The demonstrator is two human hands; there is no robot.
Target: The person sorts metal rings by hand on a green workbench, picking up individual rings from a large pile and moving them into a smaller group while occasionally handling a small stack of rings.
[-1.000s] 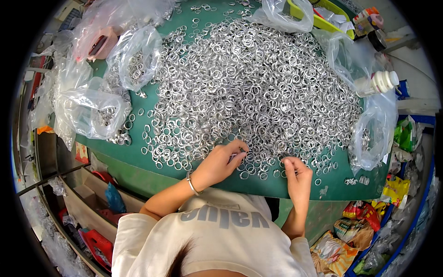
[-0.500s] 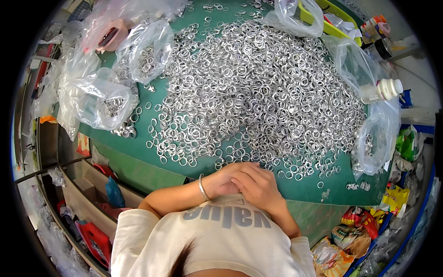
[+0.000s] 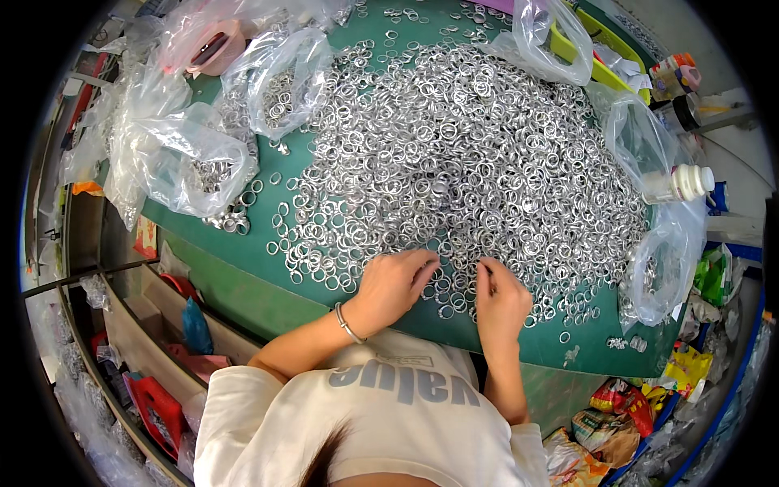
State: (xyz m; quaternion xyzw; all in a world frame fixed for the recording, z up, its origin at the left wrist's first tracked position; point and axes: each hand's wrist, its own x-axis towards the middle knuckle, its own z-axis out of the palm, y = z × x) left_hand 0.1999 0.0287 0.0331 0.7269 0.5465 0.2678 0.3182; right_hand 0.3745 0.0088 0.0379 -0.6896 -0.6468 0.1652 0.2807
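A broad heap of silver metal rings (image 3: 454, 138) covers much of the green table (image 3: 243, 252). At its near edge, my left hand (image 3: 393, 287) hangs over the loose rings, loosely curled, with a gap between thumb and fingers. To its right, my right hand (image 3: 502, 302) is also half curled over the rings, its thumb a little apart from the fingers. I see no ring in either hand, though the palms are hidden. The two hands are apart, with scattered rings between them. A bracelet (image 3: 349, 324) circles my left wrist.
Clear plastic bags (image 3: 191, 174) with rings stand at left, beside a pink basket (image 3: 221, 50). Another bag (image 3: 661, 268) and a white bottle (image 3: 690, 183) are at right. A yellow-green basket (image 3: 604, 69) stands at the back. Drawers (image 3: 138, 325) lie lower left, colourful packets (image 3: 604, 430) lower right.
My hands, clasped together at the table's near edge before, have come apart and reached forward over the near rings. The view has shifted slightly.
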